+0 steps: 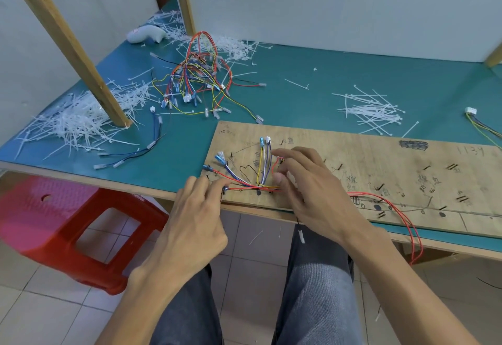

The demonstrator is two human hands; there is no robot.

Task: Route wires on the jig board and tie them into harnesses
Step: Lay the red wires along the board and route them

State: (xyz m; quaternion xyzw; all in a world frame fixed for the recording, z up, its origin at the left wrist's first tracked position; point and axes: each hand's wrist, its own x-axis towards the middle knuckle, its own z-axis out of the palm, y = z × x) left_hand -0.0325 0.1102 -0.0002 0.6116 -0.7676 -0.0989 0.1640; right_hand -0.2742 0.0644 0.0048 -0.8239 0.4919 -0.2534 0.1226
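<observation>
Routing wires [260,179] on jig board [380,165] — pinching bundle end with left hand [195,209], arching right hand [307,190] half-curled over it, hold unclear. Next likely calls for one of the zip ties [372,111] — cinched round bundle.

Two bare arms reach forward and up from the bottom edge, close together. The left hand [199,209] shows its back, knuckles up, its fingers bent and pointing forward and right; whether they pinch anything cannot be told. The right hand [307,190] is palm down, its fingers spread and arched, thumb angled toward the left hand.
</observation>
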